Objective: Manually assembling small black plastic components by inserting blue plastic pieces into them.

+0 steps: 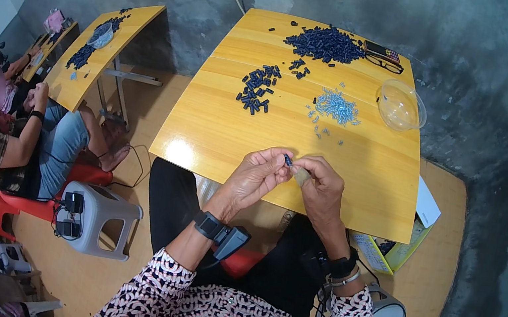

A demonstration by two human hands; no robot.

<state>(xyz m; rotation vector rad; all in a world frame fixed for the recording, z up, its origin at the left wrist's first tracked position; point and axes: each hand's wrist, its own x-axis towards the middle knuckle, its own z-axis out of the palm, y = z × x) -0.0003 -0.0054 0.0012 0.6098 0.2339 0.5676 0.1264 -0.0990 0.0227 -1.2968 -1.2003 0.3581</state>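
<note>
Over the near edge of the yellow wooden table (211, 131), my left hand (250, 178) pinches a small dark piece (287, 160) between thumb and fingertips. My right hand (322, 190) is closed right beside it, fingertips almost meeting the left ones; what they grip is too small to tell. Something tan covers a fingertip of the right hand. Beyond my hands lies a heap of tiny light-blue parts (336, 106). To its left is a loose group of small black cylindrical pieces (257, 88). A larger heap of such black pieces (327, 44) sits at the far edge.
A clear round plastic bowl (419, 112) stands at the table's right edge, with eyeglasses (385, 65) and a calculator (381, 51) behind it. A yellow-green box (400, 253) is below on the right. Leftward, another person (22, 140) sits at a second table (115, 44) near a grey stool (100, 213).
</note>
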